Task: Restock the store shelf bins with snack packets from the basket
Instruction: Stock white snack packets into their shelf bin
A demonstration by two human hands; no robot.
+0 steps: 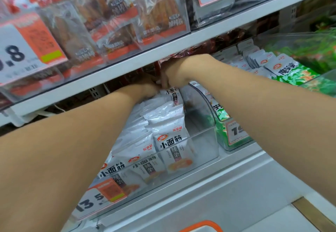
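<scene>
My hands met at the back of the bin (203, 135), under the upper shelf (127, 64). My right hand (174, 73) had its fingers curled down onto the top edge of a white packet (172, 93) standing at the rear of the row; I judged it a pinch on that sealed edge, though the fingertips were half hidden. My left hand (147, 88) lay just beside it, touching the same cluster of packets, but the shelf's shadow hid its fingers and I could not tell whether they gripped anything or only steadied the stack.

The packets (172, 140) looked light and soft: thin glossy film, puffed a little, with crimped seams at top and bottom. I reckoned that film would be slippery on the flat faces, so the crimped seam was the place to take hold, as it is stiffer and gives the fingers a ridge. Squeezing the middle would probably only crush whatever was inside.

They stood in leaning rows inside the clear bin, filling its left and middle, with bare space along its right wall. A price card (101, 193) hung at the bin's front. To the right sat another bin with green packets (289, 69). At the bottom edge showed an orange rim (201, 224), possibly the basket, though too little of it appeared to be sure.
</scene>
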